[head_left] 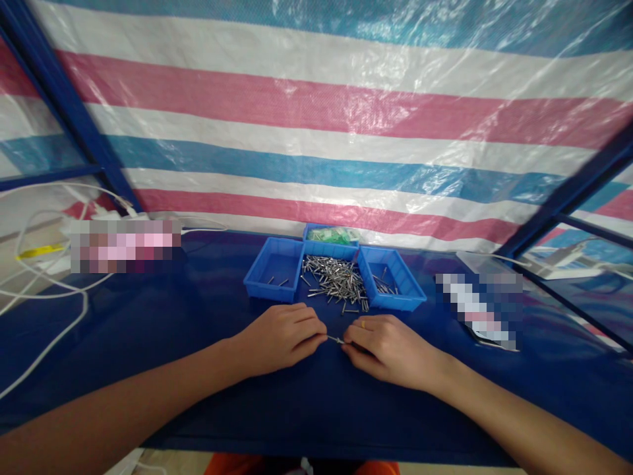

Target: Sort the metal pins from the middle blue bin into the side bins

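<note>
Over the front middle of the table, my left hand [287, 338] pinches one end of a thin silver metal pin [336, 340] that looks like a rivet. My right hand [388, 346], wearing a ring, has its fingertips closed on the pin's other end. A wider collar shows on the pin close to the right fingertips; both ends are hidden in the fingers. Just beyond the hands lies a loose pile of similar metal pins [336, 278]. Blue bins flank it: the left bin [257, 290] holds a few pins, the right bin [400, 300] several.
Behind the pile, another blue bin [329, 251] contains green-tinted plastic bags [333, 235]. White cables [84, 313] and a blurred-out object [126, 245] are at the left. A pixelated flat item [479, 313] lies right. A striped plastic sheet [336, 152] hangs behind the blue table [316, 415].
</note>
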Motion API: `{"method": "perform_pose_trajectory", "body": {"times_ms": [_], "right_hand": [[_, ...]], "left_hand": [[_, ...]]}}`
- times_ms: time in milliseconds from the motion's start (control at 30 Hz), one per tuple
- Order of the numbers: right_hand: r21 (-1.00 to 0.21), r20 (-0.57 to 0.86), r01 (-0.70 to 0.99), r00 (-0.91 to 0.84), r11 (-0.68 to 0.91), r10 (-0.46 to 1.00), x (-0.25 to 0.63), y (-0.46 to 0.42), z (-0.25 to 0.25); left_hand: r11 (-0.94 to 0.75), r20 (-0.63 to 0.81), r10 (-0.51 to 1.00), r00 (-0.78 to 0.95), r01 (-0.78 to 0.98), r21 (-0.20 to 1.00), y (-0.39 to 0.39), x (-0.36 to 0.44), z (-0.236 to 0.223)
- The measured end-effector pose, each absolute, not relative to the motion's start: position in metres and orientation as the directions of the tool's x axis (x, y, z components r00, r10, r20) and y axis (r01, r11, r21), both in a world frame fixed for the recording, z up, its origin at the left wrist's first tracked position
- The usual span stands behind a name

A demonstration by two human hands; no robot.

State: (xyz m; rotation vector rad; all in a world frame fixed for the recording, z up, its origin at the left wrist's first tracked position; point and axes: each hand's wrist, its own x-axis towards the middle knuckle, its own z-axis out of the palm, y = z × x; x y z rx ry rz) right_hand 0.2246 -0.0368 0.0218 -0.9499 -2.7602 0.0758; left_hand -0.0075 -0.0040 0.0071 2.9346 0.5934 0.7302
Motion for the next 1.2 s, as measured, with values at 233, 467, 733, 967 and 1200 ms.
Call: {"method": "perform_pose_trajectory", "body": {"times_ms": [233,467,733,967,1200], "right_hand": [[-0.15,0.333,0.546,-0.757,0.824,0.562,0.2257,-0.0412,0.0256],[-0.125,0.353,0.507,-0.781,0.853,0.516,0.223,-0.0414,0.0276],[-0.098,0.363,0.508,-0.782,0.856,0.506,0.2235,-0.0423,0.0253],[-0.097,0.352,0.504,-0.789,0.858,0.503,0.2235,-0.042,0.0263],[-0.09,0.345,0.501,-0.795,0.861,0.499,0.2232,-0.0422,0.0277]], "left_hand": [[-0.917,0.352,0.398,0.847,0.365,0.159,-0.0023,-0.0056,0.0034],[-0.941,0.319,0.334,0.887,0.298,0.158,-0.0058,-0.0049,0.0018],[-0.947,0.312,0.32,0.895,0.29,0.139,-0.0058,-0.0049,0.0029],[-0.946,0.318,0.321,0.892,0.286,0.153,-0.0055,-0.0053,0.0025],[-0.943,0.288,0.328,0.9,0.296,0.149,-0.0058,-0.0047,0.0046]]}}
